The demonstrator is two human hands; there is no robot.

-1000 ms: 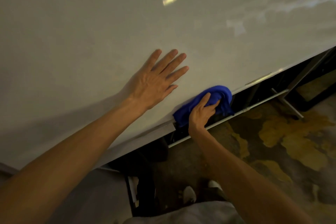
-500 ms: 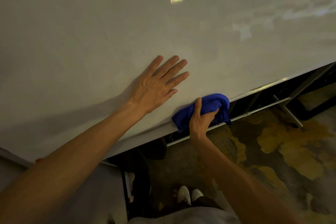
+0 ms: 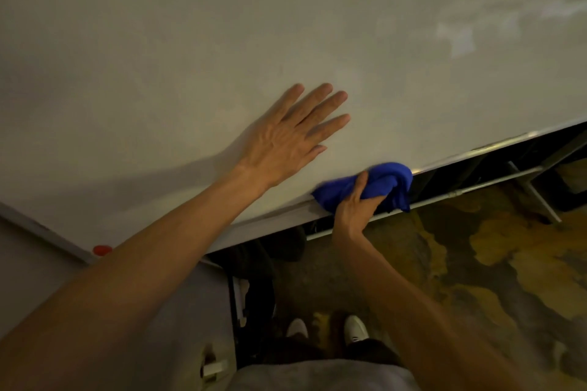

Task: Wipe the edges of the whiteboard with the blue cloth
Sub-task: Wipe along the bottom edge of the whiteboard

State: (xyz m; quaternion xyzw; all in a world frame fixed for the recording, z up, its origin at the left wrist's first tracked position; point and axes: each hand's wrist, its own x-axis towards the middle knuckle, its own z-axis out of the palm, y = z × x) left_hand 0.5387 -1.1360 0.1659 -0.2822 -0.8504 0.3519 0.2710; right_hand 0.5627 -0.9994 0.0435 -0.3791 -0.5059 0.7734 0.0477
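Observation:
A large whiteboard [image 3: 222,41] fills the upper part of the head view, its bottom frame edge [image 3: 279,219] running diagonally from lower left up to the right. My left hand [image 3: 286,136] lies flat on the board surface with fingers spread, holding nothing. A bunched blue cloth [image 3: 386,182] sits pressed on the bottom edge, and my right hand [image 3: 355,203] grips it from below, thumb over the cloth.
Below the board a metal stand bar [image 3: 476,189] runs along under the edge. A red round object [image 3: 101,250] sits at the board's lower left corner. The floor [image 3: 476,263] is mottled yellow and dark; my white shoes [image 3: 355,328] stand beneath.
The blue cloth and my right hand have slid a little to the right along the bottom edge. The view has shifted, showing the board's lower left corner. My left hand stays flat.

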